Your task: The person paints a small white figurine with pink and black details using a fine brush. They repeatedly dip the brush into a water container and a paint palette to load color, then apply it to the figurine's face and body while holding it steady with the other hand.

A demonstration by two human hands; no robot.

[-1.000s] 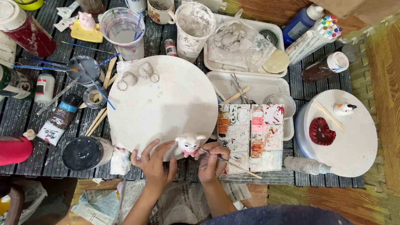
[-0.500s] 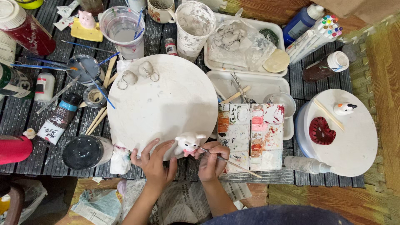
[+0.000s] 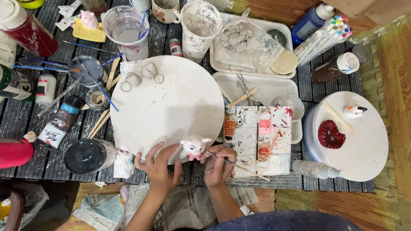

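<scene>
White clay figure (image 3: 195, 148), small, pink at the snout, was seen at the near edge of the round board (image 3: 167, 107), between both hands.

Head view only:
- Left hand (image 3: 159, 167) was laid on the board edge, fingers spread apart, fingertips at the figure's left side. Whether the figure was actually gripped could not be told.
- Right hand (image 3: 218, 164) was closed round a thin brush (image 3: 237, 164), tip held against the figure's right side, handle pointing right over the palette (image 3: 259, 139).
- Palette, smeared with red, orange and white, was just right of the board, touching it.
- Two small grey pieces with wire rings (image 3: 141, 77) were lying at the board's far left.
- Cup of murky water (image 3: 125, 30) with brushes was standing beyond the board; a dark paint tube (image 3: 60, 122) and a black lid (image 3: 84, 155) were to the left.
- Second round board (image 3: 355, 137) was well to the right, carrying a red piece (image 3: 329, 134), a small bird figure (image 3: 354, 111) and a stick.
</scene>
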